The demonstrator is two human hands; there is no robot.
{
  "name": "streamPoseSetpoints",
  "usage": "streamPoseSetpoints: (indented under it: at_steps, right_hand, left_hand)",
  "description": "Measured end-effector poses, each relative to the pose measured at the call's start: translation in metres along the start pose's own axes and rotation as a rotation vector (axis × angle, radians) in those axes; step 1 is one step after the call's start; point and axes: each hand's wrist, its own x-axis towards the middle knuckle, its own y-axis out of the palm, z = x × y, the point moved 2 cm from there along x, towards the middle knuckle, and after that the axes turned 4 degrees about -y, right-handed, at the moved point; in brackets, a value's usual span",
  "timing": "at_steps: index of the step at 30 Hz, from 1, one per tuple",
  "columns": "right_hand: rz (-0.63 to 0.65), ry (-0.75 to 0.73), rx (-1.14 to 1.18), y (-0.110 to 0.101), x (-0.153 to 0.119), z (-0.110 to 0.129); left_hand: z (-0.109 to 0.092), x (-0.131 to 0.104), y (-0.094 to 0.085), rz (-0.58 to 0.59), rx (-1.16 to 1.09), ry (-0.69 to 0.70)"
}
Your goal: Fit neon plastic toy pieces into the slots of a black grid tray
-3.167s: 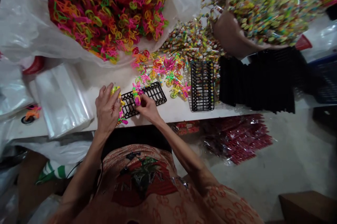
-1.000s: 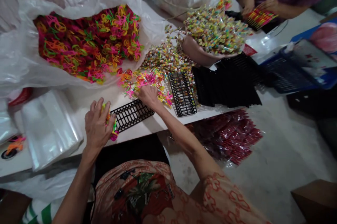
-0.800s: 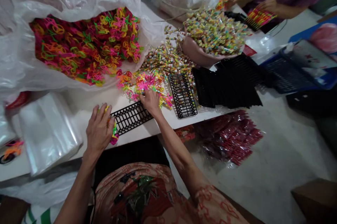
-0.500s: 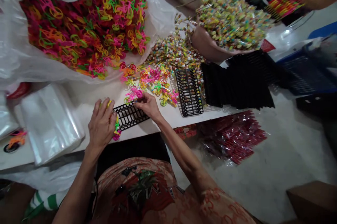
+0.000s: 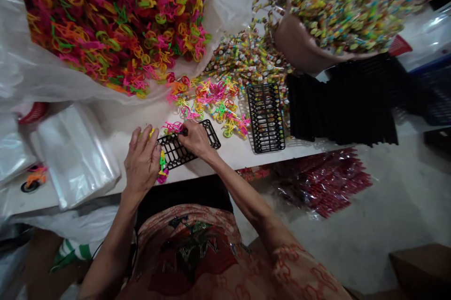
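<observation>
My right hand (image 5: 194, 138) pinches a pink toy (image 5: 174, 126) at the upper-left end of the black tray (image 5: 186, 142), frame centre. Its long axis runs lower left to upper right. My left hand (image 5: 143, 161) is clamped on a toy bundle (image 5: 162, 168) at the tray's lower-left end.

Right hand back at the grid with a pink piece

A second ago your right hand (image 5: 195, 138) was out in the loose pile of coloured toys (image 5: 211, 102); now it has come back to the black grid tray (image 5: 188, 142), its fingers (image 5: 183, 131) pinching a pink toy (image 5: 173, 126) at the tray's far edge, close beside your left hand (image 5: 143, 163).
</observation>
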Motion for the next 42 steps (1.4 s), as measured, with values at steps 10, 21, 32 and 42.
streamPoseSetpoints:
  at_steps: [10,21,32,42]
  right_hand:
    - [-0.089,-0.043,0.514,0.031,-0.002,0.001]
    - [0.022,-0.189,0.037,0.049,-0.006,0.012]
    - [0.216,-0.353,-0.317,0.001,0.015,0.022]
    - [0.104,-0.296,-0.611,-0.054,0.063,-0.005]
  left_hand:
    - [0.0,0.0,0.0,-0.005,0.01,0.005]
    - [0.0,0.0,0.0,0.019,0.017,0.022]
    - [0.004,0.001,0.001,0.026,0.05,0.093]
    - [-0.001,0.005,-0.002,-0.012,0.061,0.031]
